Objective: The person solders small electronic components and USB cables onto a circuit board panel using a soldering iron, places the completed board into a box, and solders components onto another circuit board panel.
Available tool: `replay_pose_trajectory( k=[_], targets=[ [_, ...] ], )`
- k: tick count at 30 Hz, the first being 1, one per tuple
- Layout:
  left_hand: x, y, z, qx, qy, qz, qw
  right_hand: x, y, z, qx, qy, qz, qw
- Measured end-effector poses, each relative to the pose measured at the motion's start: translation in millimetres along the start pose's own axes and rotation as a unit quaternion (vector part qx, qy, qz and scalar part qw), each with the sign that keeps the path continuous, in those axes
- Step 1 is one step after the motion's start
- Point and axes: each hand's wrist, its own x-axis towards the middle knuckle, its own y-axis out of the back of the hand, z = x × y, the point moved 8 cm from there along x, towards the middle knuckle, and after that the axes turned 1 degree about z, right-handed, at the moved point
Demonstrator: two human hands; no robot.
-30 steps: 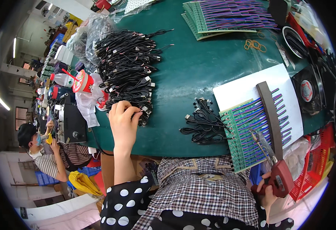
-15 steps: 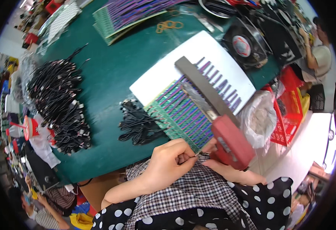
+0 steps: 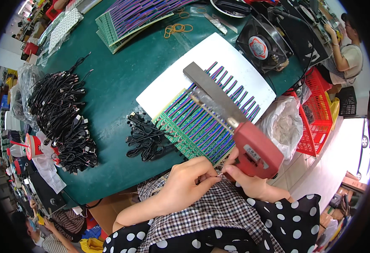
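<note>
- Soldering gun [image 3: 256, 152], red, sits clamped in my right hand [image 3: 246, 182], its tip over the green jig board [image 3: 193, 126] for reach.
- My left hand [image 3: 185, 183] pinches a thin wire end [image 3: 219, 174] just beside that grip.
- Black cables [image 3: 145, 139] lie beyond my left hand.

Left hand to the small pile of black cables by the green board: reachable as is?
Probably yes. The left hand is at the table's near edge, and the small cable pile lies just beyond it on the green table, with nothing between. Its fingers pinch something small.

A circuit-board panel [image 3: 195, 126] lies on the table [image 3: 117, 84], a metal bar [image 3: 213, 92] across it. A small cable bundle [image 3: 145, 137] sits just left; a large cable heap [image 3: 62, 122] lies farther left.
</note>
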Motion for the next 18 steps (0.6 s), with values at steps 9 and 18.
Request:
replay_pose_trajectory(
  k=[9,18],
  targets=[
    [-3,-2,-16,-0.088,0.080,-0.016,0.993,-4,2,19,0.016,-0.016,0.014,1.000],
    [-3,-2,-14,-0.048,0.081,0.005,0.996,-2,1,14,0.084,-0.039,0.054,0.994]
  ],
)
